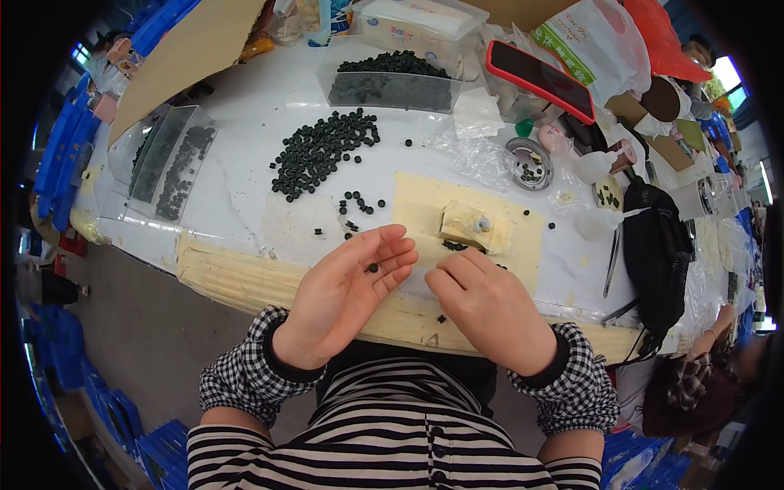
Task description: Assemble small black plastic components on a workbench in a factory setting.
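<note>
Palm up and loosely cupped, my left hand (339, 290) holds a small black round piece (373, 268) near the base of its fingers. My right hand (494, 306) is just to the right, back upward, its fingers curled together; whatever they pinch is hidden. Right beyond that hand stands a small yellowish block fixture (467, 227) with a pale metal knob on top, on a cream mat (416, 196). A few dark pieces (454, 245) lie at the block's near edge. Several loose black pieces (353, 202) lie beyond my left hand.
A large pile of black pieces (322, 151) spreads mid-table. Clear bins (392, 91) (163, 167) hold more. A red-edged phone (541, 80) leans at the back right, near a round dish (529, 163), tweezers (611, 261) and a black bag (653, 253). Padding (237, 273) lines the front edge.
</note>
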`<action>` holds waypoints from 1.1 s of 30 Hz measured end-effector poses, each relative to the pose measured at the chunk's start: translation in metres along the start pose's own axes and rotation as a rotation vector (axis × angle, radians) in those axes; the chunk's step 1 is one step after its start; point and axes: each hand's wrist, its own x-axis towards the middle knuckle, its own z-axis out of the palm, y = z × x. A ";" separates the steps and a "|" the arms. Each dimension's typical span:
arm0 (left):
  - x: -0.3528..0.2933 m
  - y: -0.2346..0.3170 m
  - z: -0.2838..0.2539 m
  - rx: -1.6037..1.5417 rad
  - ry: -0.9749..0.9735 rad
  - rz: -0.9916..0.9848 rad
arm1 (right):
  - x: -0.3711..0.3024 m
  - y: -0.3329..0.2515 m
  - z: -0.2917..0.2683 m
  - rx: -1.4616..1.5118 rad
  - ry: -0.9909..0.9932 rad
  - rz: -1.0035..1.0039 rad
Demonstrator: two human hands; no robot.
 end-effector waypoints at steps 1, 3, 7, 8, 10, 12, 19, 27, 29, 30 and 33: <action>0.000 -0.001 0.002 -0.005 0.001 -0.012 | 0.000 0.001 -0.003 0.031 0.034 0.010; 0.002 -0.004 0.008 -0.047 -0.057 -0.093 | 0.003 -0.001 -0.011 0.102 0.086 0.005; 0.011 -0.016 0.015 -0.178 -0.182 -0.240 | 0.011 -0.007 -0.016 0.176 0.171 -0.035; 0.012 -0.018 0.014 -0.168 -0.176 -0.215 | 0.011 -0.007 -0.016 0.173 0.197 -0.041; 0.015 -0.022 0.011 -0.153 -0.158 -0.167 | 0.011 -0.007 -0.019 0.164 0.243 -0.024; 0.014 -0.019 0.015 -0.130 -0.138 -0.161 | 0.009 -0.005 -0.023 0.147 0.294 -0.009; 0.012 -0.014 0.027 -0.052 -0.195 -0.135 | 0.004 0.001 -0.032 0.126 0.411 0.063; 0.012 -0.001 0.002 -0.121 -0.037 0.018 | -0.032 -0.006 -0.046 0.095 0.119 0.180; 0.013 0.001 -0.006 -0.177 0.001 0.028 | -0.048 -0.010 -0.028 -0.030 -0.021 0.148; 0.011 0.001 -0.011 -0.218 -0.005 0.009 | -0.055 -0.011 -0.019 -0.087 -0.079 0.158; 0.009 -0.001 -0.012 -0.228 -0.009 -0.035 | -0.063 -0.009 -0.005 -0.152 0.004 0.147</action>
